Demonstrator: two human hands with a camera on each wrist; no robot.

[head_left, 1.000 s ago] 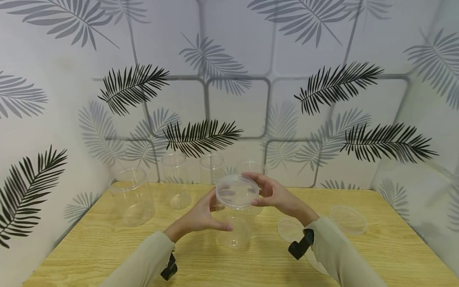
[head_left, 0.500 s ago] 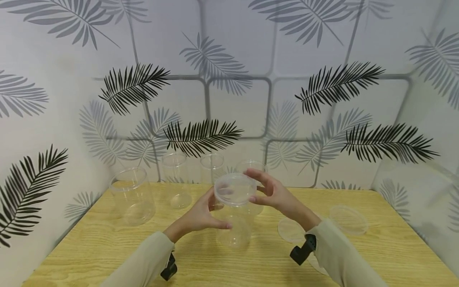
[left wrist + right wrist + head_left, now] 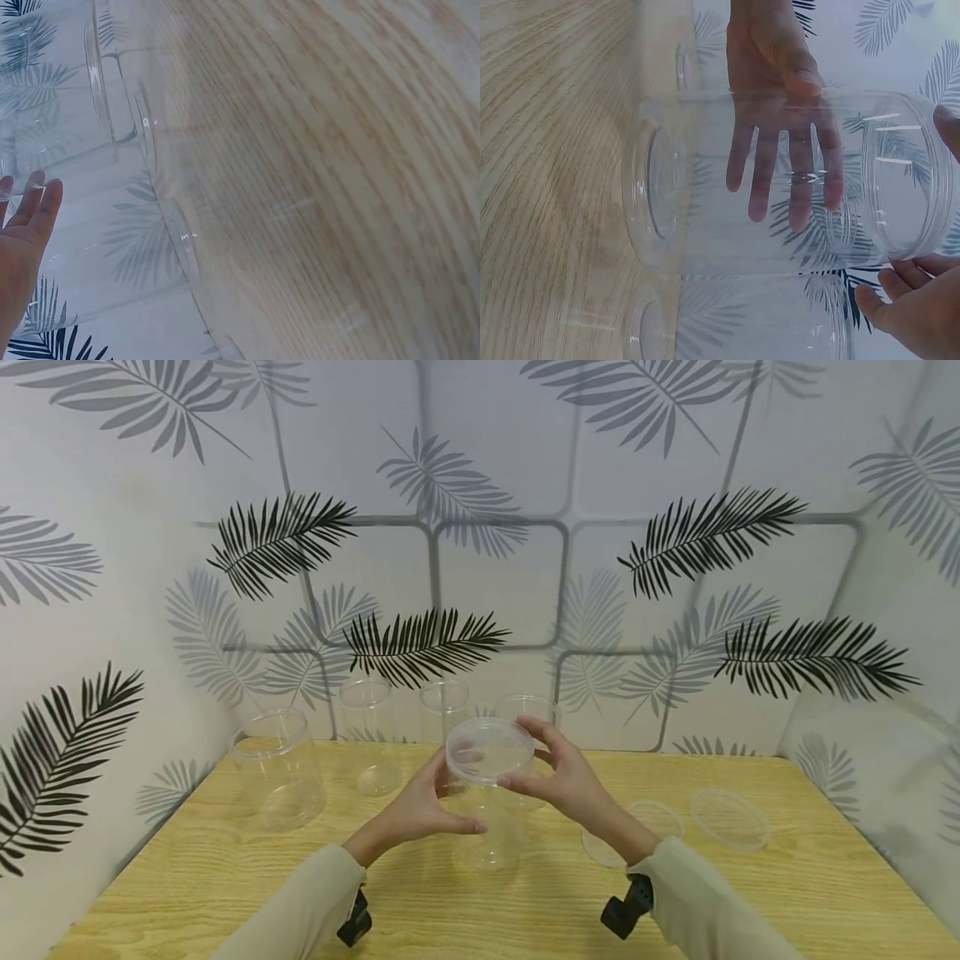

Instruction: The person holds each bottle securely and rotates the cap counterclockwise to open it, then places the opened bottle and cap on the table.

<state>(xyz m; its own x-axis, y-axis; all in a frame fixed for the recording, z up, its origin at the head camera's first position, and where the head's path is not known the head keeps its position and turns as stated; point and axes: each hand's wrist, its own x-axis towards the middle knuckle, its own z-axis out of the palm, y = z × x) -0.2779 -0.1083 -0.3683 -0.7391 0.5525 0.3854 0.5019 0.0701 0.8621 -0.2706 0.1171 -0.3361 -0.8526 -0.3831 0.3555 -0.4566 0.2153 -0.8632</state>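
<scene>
A clear plastic jar point(image 3: 491, 847) stands upright near the middle of the table, with a clear round lid point(image 3: 491, 752) at its top. My left hand point(image 3: 427, 806) grips the jar's side, thumb in front and fingers behind. My right hand point(image 3: 558, 781) holds the lid's rim, its thumb on the near edge and its fingers at the far right. The right wrist view shows the left fingers point(image 3: 761, 176) through the jar's wall and the right hand point(image 3: 922, 307) around the lid end. At the left wrist view's edge, the left hand point(image 3: 26, 232) appears partly cut off.
Behind stand several clear jars without lids: a wide jar point(image 3: 277, 777) at left, two narrow jars, and another jar point(image 3: 527, 706) partly hidden by the right hand. Loose lids lie at right, one lid point(image 3: 730, 818) apart and others overlapped by the right forearm. A leaf-patterned wall rises behind.
The right hand has turned a little, its thumb sliding left along the lid's near edge. The lid has shifted slightly left and up in view. The left hand stays put around the jar.
</scene>
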